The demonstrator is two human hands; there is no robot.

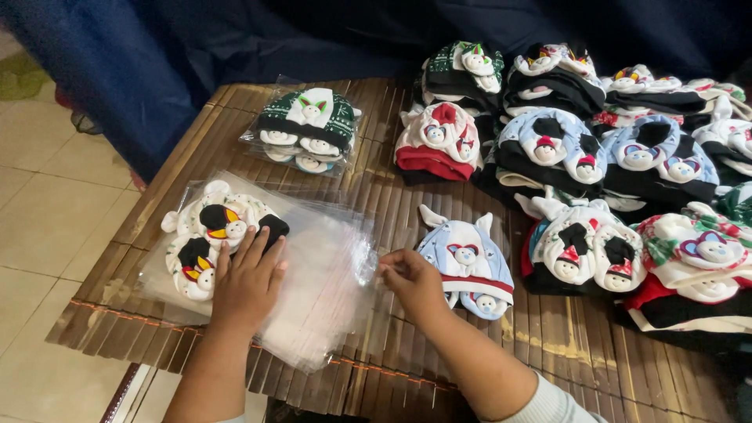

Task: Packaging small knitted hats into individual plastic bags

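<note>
My left hand (247, 283) lies flat, fingers apart, on a stack of clear plastic bags (325, 290), its fingertips touching white and black baby hats (213, 235) that lie under the plastic. My right hand (410, 283) pinches the right edge of the top bag. Just beyond it a light blue hat with a bear face (468, 262) lies loose on the bamboo mat (486, 345).
A bagged pack of green and white hats (307, 129) lies at the back left. Piles of several folded hats (580, 164) fill the mat's right side. A dark blue cloth (157, 55) hangs behind. Tiled floor (47, 204) is to the left.
</note>
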